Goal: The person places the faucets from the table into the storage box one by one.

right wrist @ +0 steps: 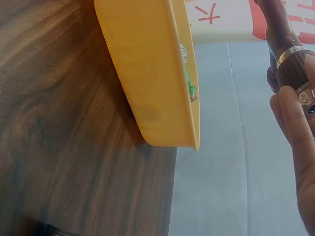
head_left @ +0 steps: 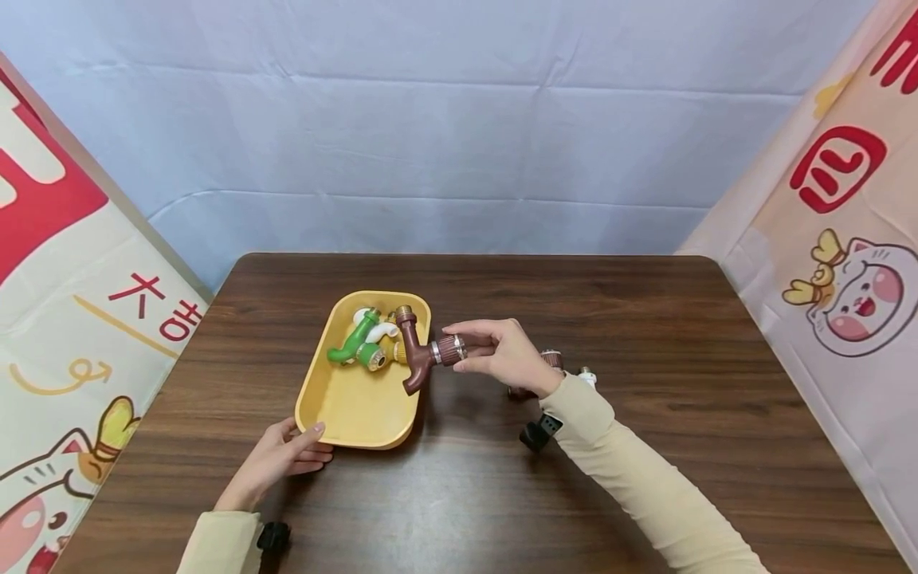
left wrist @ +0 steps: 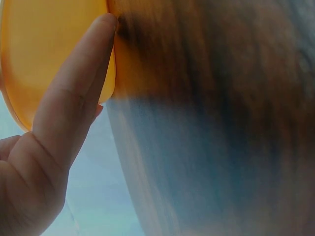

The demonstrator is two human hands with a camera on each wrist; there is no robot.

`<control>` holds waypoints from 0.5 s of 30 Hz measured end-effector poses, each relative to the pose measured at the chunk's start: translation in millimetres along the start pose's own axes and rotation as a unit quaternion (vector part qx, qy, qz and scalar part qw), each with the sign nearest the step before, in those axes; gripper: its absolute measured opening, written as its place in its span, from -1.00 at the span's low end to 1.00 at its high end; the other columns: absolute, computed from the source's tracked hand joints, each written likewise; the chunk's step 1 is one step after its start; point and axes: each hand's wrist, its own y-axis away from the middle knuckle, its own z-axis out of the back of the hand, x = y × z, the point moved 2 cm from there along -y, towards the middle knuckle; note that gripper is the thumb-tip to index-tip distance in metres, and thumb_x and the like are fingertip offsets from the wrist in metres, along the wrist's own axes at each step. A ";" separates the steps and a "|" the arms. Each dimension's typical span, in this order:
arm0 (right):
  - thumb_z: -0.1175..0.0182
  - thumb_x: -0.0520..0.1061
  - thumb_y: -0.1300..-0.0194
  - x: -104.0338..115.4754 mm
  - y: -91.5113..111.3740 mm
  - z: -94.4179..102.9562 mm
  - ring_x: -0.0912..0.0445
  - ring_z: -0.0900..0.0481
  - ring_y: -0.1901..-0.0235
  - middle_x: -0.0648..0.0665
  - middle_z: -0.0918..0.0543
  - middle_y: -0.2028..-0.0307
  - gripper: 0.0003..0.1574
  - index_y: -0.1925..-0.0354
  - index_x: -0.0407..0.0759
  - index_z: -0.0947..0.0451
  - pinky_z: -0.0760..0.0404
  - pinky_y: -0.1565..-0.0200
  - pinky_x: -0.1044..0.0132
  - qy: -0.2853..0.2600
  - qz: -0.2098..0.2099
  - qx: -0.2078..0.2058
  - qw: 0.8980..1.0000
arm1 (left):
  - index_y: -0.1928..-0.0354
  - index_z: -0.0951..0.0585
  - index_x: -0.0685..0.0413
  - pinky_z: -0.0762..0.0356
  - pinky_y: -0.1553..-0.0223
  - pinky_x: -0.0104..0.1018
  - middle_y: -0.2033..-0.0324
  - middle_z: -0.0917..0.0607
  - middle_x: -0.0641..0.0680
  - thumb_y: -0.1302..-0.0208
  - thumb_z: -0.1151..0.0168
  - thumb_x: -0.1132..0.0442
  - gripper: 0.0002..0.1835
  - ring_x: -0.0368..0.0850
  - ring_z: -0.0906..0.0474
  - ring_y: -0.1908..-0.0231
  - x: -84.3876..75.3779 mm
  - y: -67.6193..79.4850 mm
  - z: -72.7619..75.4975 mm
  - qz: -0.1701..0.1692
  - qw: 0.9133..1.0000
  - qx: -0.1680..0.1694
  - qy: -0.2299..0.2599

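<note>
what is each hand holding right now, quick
Left hand: holding the yellow tray at its near left corner.
Right hand: holding the brown tap by its ribbed knob.

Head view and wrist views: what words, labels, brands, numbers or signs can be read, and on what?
"大吉": red, on the left printed cloth.
Large red shape, same cloth: cut off, unreadable.
Red outlined mark and cut-off red character, right printed cloth: I can't read them.
Brown tap: any marking on its metal end is too small.
No brand or number is readable.
</note>
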 end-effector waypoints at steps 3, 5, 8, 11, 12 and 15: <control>-0.39 -0.39 0.11 1.2 -3.8 -0.1 0.06 -0.64 0.30 -0.25 -0.61 0.14 -0.42 0.02 -0.34 -0.53 -0.63 0.30 0.28 0.003 -0.002 0.004 1.000 | -0.13 -0.18 0.50 -0.60 0.23 -0.14 0.28 -0.64 0.33 -0.35 -0.02 0.09 -0.42 0.06 -0.63 0.28 0.3 0.2 -0.1 0.001 1.000 0.001 -0.001; -0.40 -0.39 0.11 2.0 -6.6 -1.0 0.04 -0.64 0.30 -0.24 -0.62 0.16 -0.43 0.03 -0.31 -0.54 -0.63 0.30 0.28 0.006 -0.007 0.007 1.000 | -0.13 -0.18 0.49 -0.60 0.23 -0.14 0.28 -0.64 0.33 -0.35 -0.02 0.10 -0.42 0.06 -0.63 0.28 0.4 0.3 -0.1 0.001 1.000 0.000 0.000; -0.38 -0.42 0.11 3.3 -11.0 -3.1 0.00 -0.63 0.28 -0.26 -0.63 0.17 -0.42 0.03 -0.32 -0.54 -0.63 0.29 0.27 -0.008 -0.020 0.019 1.000 | -0.13 -0.18 0.49 -0.60 0.24 -0.14 0.29 -0.64 0.33 -0.35 -0.02 0.10 -0.42 0.06 -0.62 0.28 0.3 0.6 0.0 0.002 1.000 -0.002 0.001; -0.36 -0.47 0.12 2.7 -16.2 -5.2 -0.03 -0.63 0.24 -0.31 -0.61 0.14 -0.41 0.02 -0.38 -0.52 -0.62 0.25 0.25 -0.026 -0.027 0.036 0.999 | -0.14 -0.17 0.50 -0.60 0.23 -0.14 0.28 -0.63 0.34 -0.35 -0.02 0.11 -0.42 0.07 -0.62 0.27 -0.6 0.8 0.1 -0.001 1.000 0.002 0.000; -0.35 -0.48 0.12 2.1 -18.0 -5.7 -0.04 -0.63 0.24 -0.32 -0.61 0.13 -0.41 0.02 -0.39 -0.51 -0.62 0.24 0.25 -0.029 -0.029 0.042 0.998 | -0.14 -0.16 0.50 -0.59 0.23 -0.14 0.28 -0.63 0.34 -0.35 -0.01 0.11 -0.42 0.07 -0.62 0.27 -0.8 0.8 0.1 -0.002 1.000 0.004 -0.001; -0.35 -0.49 0.12 0.5 -22.9 -6.9 -0.02 -0.64 0.24 -0.33 -0.60 0.12 -0.41 0.01 -0.42 -0.49 -0.61 0.22 0.27 -0.026 -0.028 0.057 0.998 | -0.14 -0.15 0.51 -0.59 0.23 -0.14 0.27 -0.63 0.35 -0.36 0.00 0.11 -0.42 0.07 -0.62 0.27 -1.7 0.8 0.2 -0.007 1.000 0.011 -0.002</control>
